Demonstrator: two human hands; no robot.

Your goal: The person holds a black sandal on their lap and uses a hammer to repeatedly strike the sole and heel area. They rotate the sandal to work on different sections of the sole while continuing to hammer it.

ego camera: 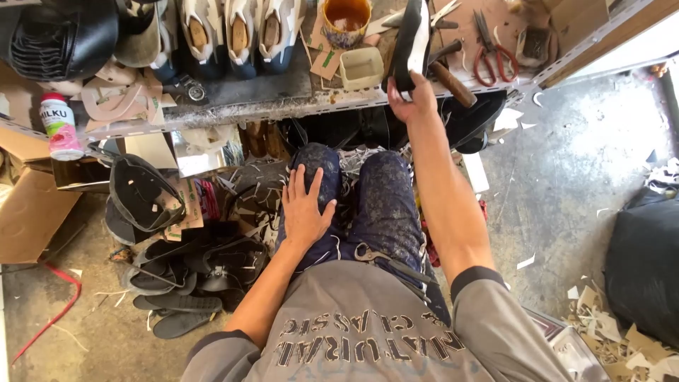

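Observation:
My right hand (411, 99) reaches forward to the low workbench (269, 106) and grips a black shoe with a white sole (411, 39), held on edge. My left hand (305, 206) lies flat on my left knee, fingers spread, holding nothing. I sit with both knees in dark speckled trousers under the bench edge. Pliers (375, 256) rest on my right thigh.
On the bench stand several white and dark shoes (237, 32), an orange glue pot (346, 19), a small pale tub (361, 67), red-handled scissors (491, 49) and a hammer (449, 78). A pink bottle (60, 126) stands left. Black soles (184, 276) pile on the floor, a black bag (647, 262) right.

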